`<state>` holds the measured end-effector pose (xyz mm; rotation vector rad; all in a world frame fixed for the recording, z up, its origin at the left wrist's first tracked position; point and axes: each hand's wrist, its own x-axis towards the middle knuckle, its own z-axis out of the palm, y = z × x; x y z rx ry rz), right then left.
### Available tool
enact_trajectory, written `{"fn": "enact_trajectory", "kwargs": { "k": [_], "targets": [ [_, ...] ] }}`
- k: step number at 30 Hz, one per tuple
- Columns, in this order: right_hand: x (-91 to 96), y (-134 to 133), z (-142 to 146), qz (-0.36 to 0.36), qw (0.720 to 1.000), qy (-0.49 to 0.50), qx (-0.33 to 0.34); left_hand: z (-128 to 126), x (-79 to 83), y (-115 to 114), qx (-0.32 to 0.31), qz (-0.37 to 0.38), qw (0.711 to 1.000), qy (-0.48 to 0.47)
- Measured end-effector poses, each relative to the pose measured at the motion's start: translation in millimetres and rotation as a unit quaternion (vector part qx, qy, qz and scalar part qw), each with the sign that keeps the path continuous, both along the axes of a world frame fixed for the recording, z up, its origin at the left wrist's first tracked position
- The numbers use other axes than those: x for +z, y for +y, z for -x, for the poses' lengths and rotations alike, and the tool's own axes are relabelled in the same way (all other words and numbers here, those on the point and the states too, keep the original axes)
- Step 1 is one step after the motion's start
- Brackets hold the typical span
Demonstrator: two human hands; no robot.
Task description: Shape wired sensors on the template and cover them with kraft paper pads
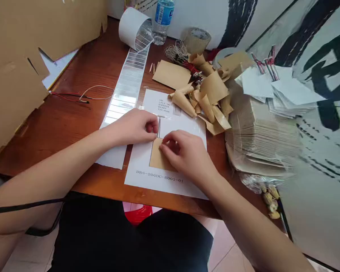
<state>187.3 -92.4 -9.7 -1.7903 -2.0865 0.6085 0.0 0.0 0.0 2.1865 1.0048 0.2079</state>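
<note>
Kraft card (158, 158) lies flat on a white printed sheet (170, 166) near the front edge of my wooden counter (59, 124), and its top edge sits just under my hands. My right hand (185, 153) is over it, with the fingers curled narrowly and their tips down on the card. My left hand (134, 126) is just beside the right, its fingers bunched tightly beside a thin grey upright strip (159, 127). I can't quite tell whether either hand is pinching anything, since my fingers hide the contact.

Past my hands, a long strip of clear labels (124, 87) runs back to its roll (134, 28), beside a water bottle (162, 19) and a roll of brown tape (197, 39). Curled kraft offcuts (200, 90) are heaped to the right, against a tall stack of kraft sheets (260, 139) and loose white papers (280, 90). A red-and-black wire (69, 96) lies on the counter to my left, near a cardboard panel (17, 75).
</note>
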Motion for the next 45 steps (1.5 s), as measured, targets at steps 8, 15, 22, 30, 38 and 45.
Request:
{"fn": "enact_trajectory", "kwargs": {
  "k": [8,15,22,30,38,45],
  "targets": [
    [17.0,18.4,-42.3,0.113,0.987,-0.077,-0.09,-0.2,-2.4,2.0,0.011,-0.016,1.0,0.007],
    [25.2,19.8,-42.5,0.171,0.98,-0.076,-0.065,-1.2,-0.6,1.5,0.021,-0.033,0.999,0.019],
    [33.6,16.6,-49.8,0.289,0.95,0.11,-0.039,-0.3,-2.7,2.2,-0.015,-0.055,0.998,0.019],
    [30.7,6.8,-33.7,0.282,0.914,0.277,-0.092,-0.7,-8.6,1.5,-0.078,-0.08,0.991,0.078],
    [21.2,6.5,-27.4,0.252,0.889,0.369,-0.101,-0.3,-8.7,0.3,-0.089,-0.088,0.988,0.086],
    [13.5,7.7,-23.7,0.243,0.859,0.437,-0.108,1.6,-11.2,-0.7,-0.091,-0.101,0.987,0.087]
  ]
}}
